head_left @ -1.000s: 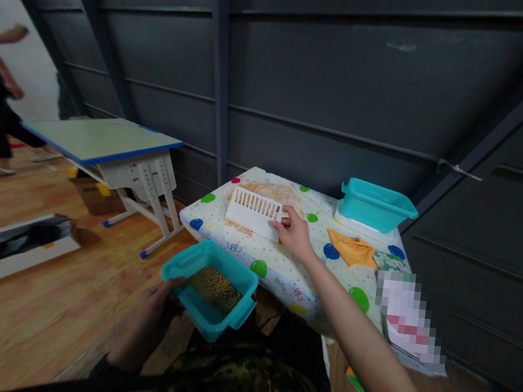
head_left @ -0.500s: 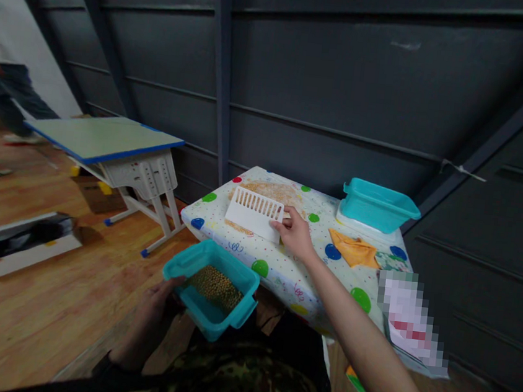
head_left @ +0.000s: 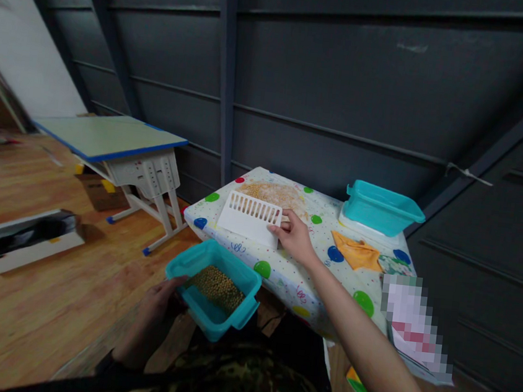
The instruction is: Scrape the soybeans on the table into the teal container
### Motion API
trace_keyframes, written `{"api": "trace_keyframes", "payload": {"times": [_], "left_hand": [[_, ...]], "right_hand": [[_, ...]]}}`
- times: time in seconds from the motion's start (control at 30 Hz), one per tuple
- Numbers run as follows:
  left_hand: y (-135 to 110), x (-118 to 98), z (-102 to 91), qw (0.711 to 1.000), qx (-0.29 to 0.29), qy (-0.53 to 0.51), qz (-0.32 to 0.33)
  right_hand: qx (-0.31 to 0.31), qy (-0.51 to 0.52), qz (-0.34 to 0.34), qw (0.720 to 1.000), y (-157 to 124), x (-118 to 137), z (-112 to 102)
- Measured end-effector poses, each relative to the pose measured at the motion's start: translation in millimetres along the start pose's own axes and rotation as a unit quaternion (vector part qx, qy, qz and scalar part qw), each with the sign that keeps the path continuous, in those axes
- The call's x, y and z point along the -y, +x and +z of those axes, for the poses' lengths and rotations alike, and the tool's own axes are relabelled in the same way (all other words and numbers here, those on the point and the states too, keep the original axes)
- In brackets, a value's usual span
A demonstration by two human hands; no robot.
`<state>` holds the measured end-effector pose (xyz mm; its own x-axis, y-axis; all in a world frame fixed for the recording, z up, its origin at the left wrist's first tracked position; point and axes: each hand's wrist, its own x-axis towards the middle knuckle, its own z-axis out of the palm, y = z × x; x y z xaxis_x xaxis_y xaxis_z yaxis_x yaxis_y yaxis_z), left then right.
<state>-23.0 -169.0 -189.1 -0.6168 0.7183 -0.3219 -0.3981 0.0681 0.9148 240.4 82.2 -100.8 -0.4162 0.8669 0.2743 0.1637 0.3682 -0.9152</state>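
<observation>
My right hand [head_left: 295, 237] grips the right edge of a white slotted scraper [head_left: 250, 218], which stands on the dotted tablecloth [head_left: 282, 267]. Just behind the scraper lies a pile of pale grain [head_left: 277, 193]. My left hand [head_left: 156, 309] holds a teal tub [head_left: 212, 289] by its near left corner, below the table's front edge. The tub is partly filled with yellow-green beans [head_left: 215, 287].
A second teal tub [head_left: 381, 208] sits on a white lid at the table's back right, with an orange cloth [head_left: 357, 253] in front of it. A blue-edged desk [head_left: 109, 137] stands to the left, a flat white box [head_left: 27, 240] on the wooden floor. Dark wall panels behind.
The scraper has slid a little towards the table's front edge, and the strip of grain before it is gone. A person at the far left has walked out of sight.
</observation>
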Motion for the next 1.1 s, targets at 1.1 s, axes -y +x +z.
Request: {"api": "trace_keyframes", "payload": {"times": [1.1], "left_hand": [[6.2, 20.2, -5.0, 1.0, 0.023, -0.018, 0.006]], "right_hand": [[-0.195, 0.038, 0.139, 0.97, -48.9, -19.2, -66.2]]}}
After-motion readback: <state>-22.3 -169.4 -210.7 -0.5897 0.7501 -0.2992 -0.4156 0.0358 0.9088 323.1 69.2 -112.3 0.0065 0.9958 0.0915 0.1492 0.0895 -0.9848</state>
